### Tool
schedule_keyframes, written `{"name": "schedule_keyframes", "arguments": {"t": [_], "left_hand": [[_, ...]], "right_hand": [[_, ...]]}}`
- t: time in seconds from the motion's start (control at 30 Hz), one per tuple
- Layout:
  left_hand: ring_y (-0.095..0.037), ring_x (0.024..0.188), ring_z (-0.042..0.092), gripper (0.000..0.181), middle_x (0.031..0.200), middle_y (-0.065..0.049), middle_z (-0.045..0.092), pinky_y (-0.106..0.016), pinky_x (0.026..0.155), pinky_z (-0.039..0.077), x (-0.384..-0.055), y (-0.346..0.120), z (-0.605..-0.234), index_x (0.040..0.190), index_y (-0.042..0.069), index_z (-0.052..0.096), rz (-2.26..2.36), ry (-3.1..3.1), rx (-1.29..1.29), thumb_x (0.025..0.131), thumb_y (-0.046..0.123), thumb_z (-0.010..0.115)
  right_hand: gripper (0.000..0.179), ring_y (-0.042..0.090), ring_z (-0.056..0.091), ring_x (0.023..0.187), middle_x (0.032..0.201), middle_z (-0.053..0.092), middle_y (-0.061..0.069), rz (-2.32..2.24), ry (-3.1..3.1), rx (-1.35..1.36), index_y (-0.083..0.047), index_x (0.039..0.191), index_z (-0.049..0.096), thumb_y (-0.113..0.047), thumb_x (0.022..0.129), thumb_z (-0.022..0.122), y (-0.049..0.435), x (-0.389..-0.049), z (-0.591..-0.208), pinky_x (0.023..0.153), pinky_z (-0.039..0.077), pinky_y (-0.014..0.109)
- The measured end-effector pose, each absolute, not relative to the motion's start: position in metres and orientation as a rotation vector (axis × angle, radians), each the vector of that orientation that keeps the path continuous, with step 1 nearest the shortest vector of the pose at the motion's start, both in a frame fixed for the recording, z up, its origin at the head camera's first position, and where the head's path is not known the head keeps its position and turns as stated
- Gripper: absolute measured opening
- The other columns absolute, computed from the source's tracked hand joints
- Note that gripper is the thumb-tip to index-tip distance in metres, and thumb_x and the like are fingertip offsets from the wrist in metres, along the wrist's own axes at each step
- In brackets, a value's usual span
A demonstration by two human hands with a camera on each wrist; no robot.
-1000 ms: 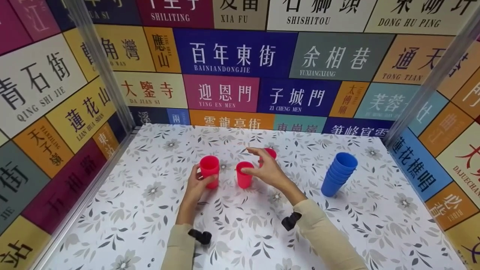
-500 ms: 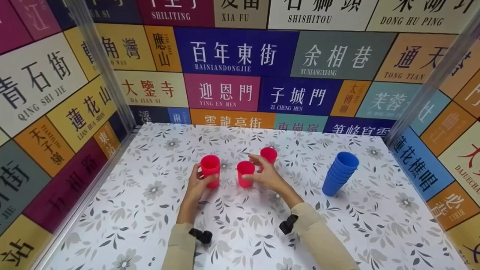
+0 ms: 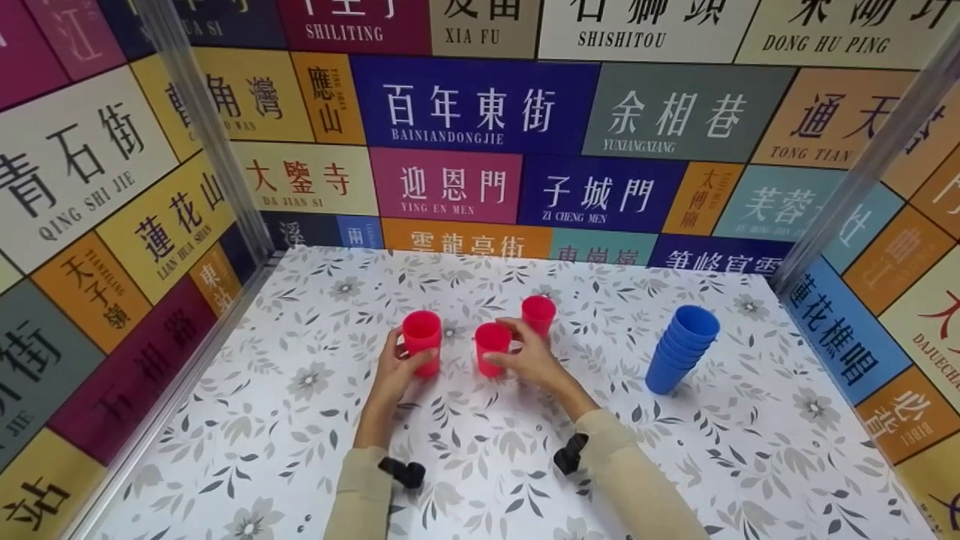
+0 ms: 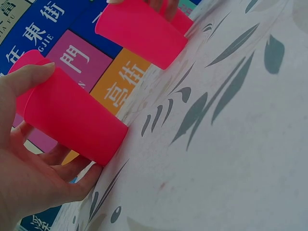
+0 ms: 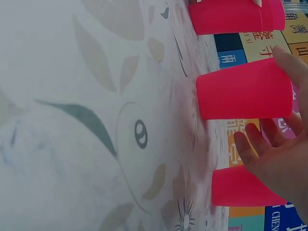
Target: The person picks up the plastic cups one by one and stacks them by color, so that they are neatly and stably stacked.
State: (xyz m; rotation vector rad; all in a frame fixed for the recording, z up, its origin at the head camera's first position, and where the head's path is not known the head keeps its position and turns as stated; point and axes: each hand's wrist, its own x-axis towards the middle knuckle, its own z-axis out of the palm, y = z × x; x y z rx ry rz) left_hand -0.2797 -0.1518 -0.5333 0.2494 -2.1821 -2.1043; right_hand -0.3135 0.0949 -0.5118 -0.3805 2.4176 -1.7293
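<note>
My left hand (image 3: 391,371) grips a nested pair of red plastic cups (image 3: 421,341), standing upright on the table. In the left wrist view, the thumb lies across the upper cup's side near the rims, and the fingers pass behind the lower cup. Just to the right stands a single red cup (image 3: 491,341), with my right hand (image 3: 538,364) around its right side. The right wrist view shows that thumb at the cup's rim and the fingers spread along the opposite side. A further red cup (image 3: 538,313) stands behind the right hand, which partly hides its base.
A leaning-looking stack of several blue cups (image 3: 681,349) stands to the right of the right hand. White floral cloth (image 3: 300,465) covers the table. Panels with street names (image 3: 472,105) wall the back and both sides, with clear corner posts.
The right hand has moved left and its fingers have closed in around the middle red cup, uncovering more of the rear one. The left hand stays on its nested cups.
</note>
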Motion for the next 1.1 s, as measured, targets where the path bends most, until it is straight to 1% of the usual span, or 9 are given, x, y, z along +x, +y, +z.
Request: {"name": "schedule_keyframes", "arguments": {"t": [0.1, 0.27, 0.47, 0.57, 0.7, 0.77, 0.83, 1.0, 1.1], "left_hand": [[-0.035, 0.126, 0.056, 0.067, 0.137, -0.021, 0.057, -0.046, 0.105, 0.047, -0.279, -0.151, -0.533, 0.143, 0.012, 0.045, -2.103, -2.177, 0.244, 0.084, 0.016, 0.076], [-0.036, 0.126, 0.057, 0.067, 0.137, -0.023, 0.057, -0.045, 0.104, 0.049, -0.279, -0.150, -0.533, 0.143, 0.010, 0.045, -2.102, -2.162, 0.231, 0.083, 0.013, 0.075], [-0.034, 0.124, 0.058, 0.068, 0.135, -0.023, 0.058, -0.041, 0.100, 0.050, -0.280, -0.152, -0.534, 0.145, 0.011, 0.044, -2.099, -2.167, 0.237, 0.084, 0.013, 0.075], [-0.034, 0.123, 0.058, 0.069, 0.136, -0.023, 0.058, -0.041, 0.100, 0.050, -0.279, -0.152, -0.532, 0.145, 0.011, 0.044, -2.112, -2.156, 0.234, 0.084, 0.013, 0.075], [-0.036, 0.126, 0.056, 0.072, 0.139, -0.023, 0.055, -0.046, 0.105, 0.047, -0.280, -0.152, -0.530, 0.148, 0.012, 0.042, -2.119, -2.156, 0.236, 0.084, 0.017, 0.077], [-0.037, 0.127, 0.055, 0.073, 0.141, -0.023, 0.054, -0.048, 0.107, 0.046, -0.279, -0.151, -0.529, 0.148, 0.012, 0.040, -2.117, -2.168, 0.245, 0.085, 0.018, 0.076], [-0.038, 0.128, 0.055, 0.073, 0.141, -0.023, 0.054, -0.048, 0.108, 0.045, -0.276, -0.150, -0.525, 0.148, 0.011, 0.040, -2.114, -2.180, 0.250, 0.085, 0.016, 0.075], [-0.039, 0.127, 0.056, 0.066, 0.137, -0.027, 0.056, -0.043, 0.103, 0.050, -0.265, -0.147, -0.508, 0.144, 0.004, 0.043, -2.107, -2.184, 0.212, 0.086, 0.011, 0.073], [-0.038, 0.125, 0.057, 0.065, 0.136, -0.027, 0.057, -0.039, 0.099, 0.051, -0.265, -0.148, -0.508, 0.143, 0.003, 0.043, -2.116, -2.163, 0.195, 0.086, 0.009, 0.073]], "right_hand": [[0.070, 0.028, 0.056, 0.124, 0.135, 0.059, 0.016, -1.760, 2.421, -0.370, -0.008, 0.144, 0.050, -0.017, 0.083, 0.082, 0.094, -0.314, -0.512, 0.096, 0.051, 0.036], [0.067, 0.027, 0.058, 0.119, 0.130, 0.061, 0.015, -1.795, 2.411, -0.344, -0.008, 0.141, 0.052, -0.016, 0.082, 0.083, 0.092, -0.314, -0.509, 0.089, 0.051, 0.030], [0.065, 0.029, 0.059, 0.115, 0.127, 0.061, 0.014, -1.815, 2.404, -0.324, -0.009, 0.137, 0.053, -0.015, 0.080, 0.084, 0.090, -0.313, -0.499, 0.086, 0.054, 0.029], [0.066, 0.028, 0.058, 0.116, 0.127, 0.061, 0.014, -1.809, 2.427, -0.374, -0.006, 0.137, 0.053, -0.016, 0.080, 0.085, 0.087, -0.312, -0.489, 0.089, 0.053, 0.030], [0.066, 0.026, 0.056, 0.121, 0.131, 0.060, 0.013, -1.806, 2.434, -0.472, -0.005, 0.137, 0.053, -0.018, 0.080, 0.084, 0.082, -0.310, -0.471, 0.097, 0.050, 0.038], [0.066, 0.026, 0.055, 0.122, 0.132, 0.060, 0.013, -1.792, 2.441, -0.515, -0.006, 0.136, 0.053, -0.019, 0.080, 0.085, 0.079, -0.311, -0.463, 0.098, 0.049, 0.042], [0.067, 0.025, 0.055, 0.122, 0.132, 0.060, 0.012, -1.774, 2.446, -0.538, -0.006, 0.137, 0.053, -0.020, 0.079, 0.085, 0.077, -0.311, -0.457, 0.099, 0.049, 0.042], [0.070, 0.025, 0.056, 0.119, 0.131, 0.060, 0.012, -1.735, 2.465, -0.582, -0.007, 0.138, 0.052, -0.022, 0.079, 0.086, 0.073, -0.313, -0.444, 0.099, 0.050, 0.042], [0.070, 0.025, 0.055, 0.121, 0.133, 0.059, 0.011, -1.731, 2.456, -0.601, -0.009, 0.139, 0.051, -0.024, 0.079, 0.085, 0.070, -0.313, -0.438, 0.102, 0.049, 0.044]]}}
